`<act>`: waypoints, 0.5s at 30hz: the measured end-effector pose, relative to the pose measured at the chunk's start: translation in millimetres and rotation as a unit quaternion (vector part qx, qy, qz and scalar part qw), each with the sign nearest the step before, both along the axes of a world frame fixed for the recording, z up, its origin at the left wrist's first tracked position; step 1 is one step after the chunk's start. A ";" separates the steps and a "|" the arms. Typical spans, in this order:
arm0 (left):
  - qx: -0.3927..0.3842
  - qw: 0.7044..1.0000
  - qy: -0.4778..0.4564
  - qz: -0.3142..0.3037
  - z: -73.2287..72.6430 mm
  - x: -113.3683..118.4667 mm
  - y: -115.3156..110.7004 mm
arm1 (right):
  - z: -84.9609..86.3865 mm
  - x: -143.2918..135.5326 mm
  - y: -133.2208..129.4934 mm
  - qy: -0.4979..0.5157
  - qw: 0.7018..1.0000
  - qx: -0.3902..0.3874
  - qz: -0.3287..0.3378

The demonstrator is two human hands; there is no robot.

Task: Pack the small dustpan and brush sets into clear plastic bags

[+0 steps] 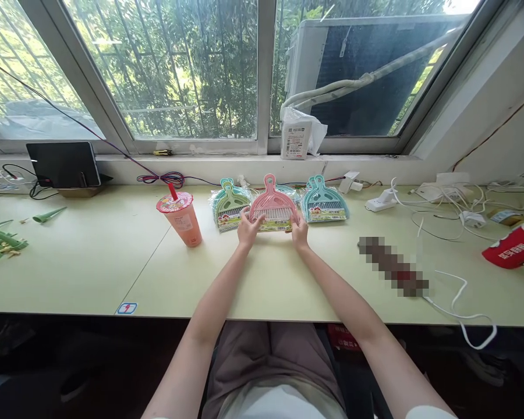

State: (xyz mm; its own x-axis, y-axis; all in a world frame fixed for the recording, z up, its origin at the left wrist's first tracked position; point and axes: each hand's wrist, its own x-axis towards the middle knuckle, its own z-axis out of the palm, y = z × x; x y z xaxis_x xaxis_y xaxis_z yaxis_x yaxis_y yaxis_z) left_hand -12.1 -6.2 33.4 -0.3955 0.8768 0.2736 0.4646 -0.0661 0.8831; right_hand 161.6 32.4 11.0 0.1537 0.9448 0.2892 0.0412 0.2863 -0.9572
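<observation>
Both my hands grip a pink mini dustpan and brush set [271, 201] in clear wrapping, its handle pointing toward the window. My left hand [248, 228] is closed on its lower left corner, thumb on top. On the lower right corner, my right hand [299, 228] is closed the same way. A wrapped green dustpan set [229, 203] lies just left of the pink one, and a wrapped teal dustpan set [325, 199] lies to its right. Each carries a printed label. Part of another blue-green set shows behind the pink one.
Left of my hands stands an orange drink cup [186, 221] with a red straw. A tablet [63, 166] leans at the back left, near green pointed pieces [0, 241]. White cables and a power strip [382, 201] spread at the right, with a red paper cup [513, 244].
</observation>
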 end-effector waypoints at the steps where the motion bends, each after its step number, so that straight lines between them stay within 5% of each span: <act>1: 0.006 1.000 0.014 0.008 0.7 2.7 -2.0 | 0.7 -1.1 -1.9 -0.026 1.000 0.002 -0.011; 9: 0.019 0.996 0.035 0.073 -2.7 19.9 -7.7 | 14.6 -3.3 -14.2 -0.340 0.927 0.056 -0.148; 12: 0.058 0.995 0.027 0.072 -5.3 18.3 -5.0 | 19.1 -3.7 -15.2 -0.331 0.933 0.055 -0.132; 15: 0.102 0.994 -0.024 0.039 -9.1 14.7 1.4 | 22.6 -0.6 -12.1 -0.220 0.974 0.016 -0.051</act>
State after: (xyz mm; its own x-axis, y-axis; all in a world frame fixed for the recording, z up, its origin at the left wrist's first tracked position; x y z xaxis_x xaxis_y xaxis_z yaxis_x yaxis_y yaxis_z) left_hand 2.6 -4.7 24.3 -0.4774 0.7715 0.4206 0.4322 -0.2106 0.8769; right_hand 161.0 20.3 33.6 0.1014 0.9208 0.3767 0.4757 0.2877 -0.8312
